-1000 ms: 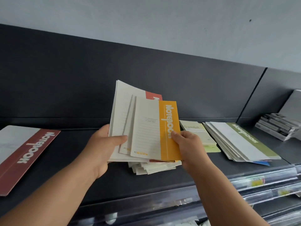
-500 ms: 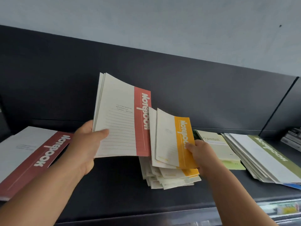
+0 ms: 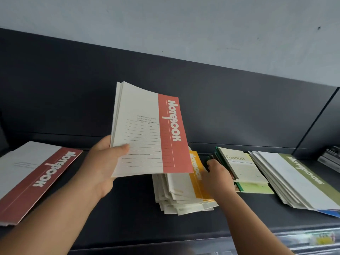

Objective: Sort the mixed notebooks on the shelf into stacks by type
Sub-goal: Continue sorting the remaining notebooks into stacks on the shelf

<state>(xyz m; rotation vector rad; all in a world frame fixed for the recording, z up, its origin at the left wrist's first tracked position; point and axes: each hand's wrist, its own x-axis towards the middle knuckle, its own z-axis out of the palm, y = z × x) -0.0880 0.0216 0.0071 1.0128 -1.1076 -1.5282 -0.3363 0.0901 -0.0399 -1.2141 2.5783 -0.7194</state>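
My left hand point(image 3: 103, 162) holds up a few red-banded notebooks point(image 3: 147, 133), tilted, above the dark shelf point(image 3: 132, 214). Below them lies a loose stack of small notebooks point(image 3: 180, 196) topped by an orange-banded notebook point(image 3: 197, 173). My right hand point(image 3: 218, 177) rests on the right edge of that orange notebook, fingers curled at the stack's side. A large dark-red notebook point(image 3: 36, 173) lies flat at the left. Right of the hand sit small "Gambit" notebooks point(image 3: 241, 166), then a fanned stack with an olive-banded notebook point(image 3: 301, 177) on top.
The shelf has a dark back panel point(image 3: 73, 89) and a vertical divider point(image 3: 316, 122) at the right, with grey items point(image 3: 329, 159) beyond it. A clear price-strip rail point(image 3: 312, 240) runs along the front edge. Bare shelf lies between the dark-red notebook and the middle stack.
My right hand has lowered the orange-banded notebooks onto the middle stack. My left hand keeps the red-banded notebooks raised, now separate from the orange ones.
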